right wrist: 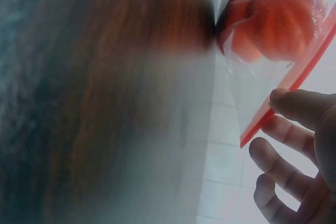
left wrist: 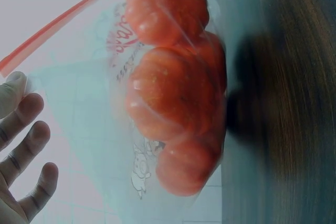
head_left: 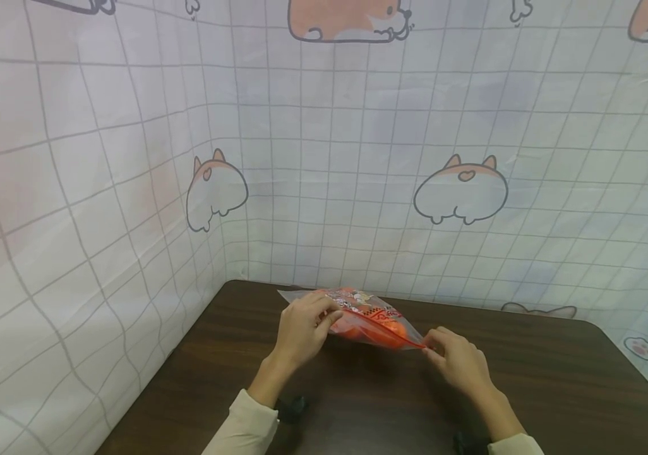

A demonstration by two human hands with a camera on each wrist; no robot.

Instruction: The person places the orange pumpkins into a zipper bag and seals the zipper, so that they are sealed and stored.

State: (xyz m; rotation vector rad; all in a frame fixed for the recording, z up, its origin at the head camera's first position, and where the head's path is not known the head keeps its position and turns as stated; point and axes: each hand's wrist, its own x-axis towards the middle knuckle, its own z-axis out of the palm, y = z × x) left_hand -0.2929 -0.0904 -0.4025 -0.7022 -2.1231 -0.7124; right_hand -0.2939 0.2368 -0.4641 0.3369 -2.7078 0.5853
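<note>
A clear zip bag (head_left: 378,319) with a red zip strip (head_left: 381,325) and printed cartoon figures is stretched between the two hands above the table. Inside it sit several round, ribbed orange-red fruits (left wrist: 168,93), pressed against the plastic. My left hand (head_left: 307,325) pinches the bag's upper edge near its left end between thumb and index finger; the other fingers spread loosely apart in the left wrist view. At the strip's right end, my right hand (head_left: 460,360) pinches the corner, its thumb (right wrist: 299,103) on the near face and its remaining fingers loosely bent.
A dark wood-grain table (head_left: 557,373) spreads under both hands. Behind it and along the left hangs a white grid-patterned cloth (head_left: 330,189) with cartoon dogs. Dark objects show beside the left wrist (head_left: 292,409) and the right wrist.
</note>
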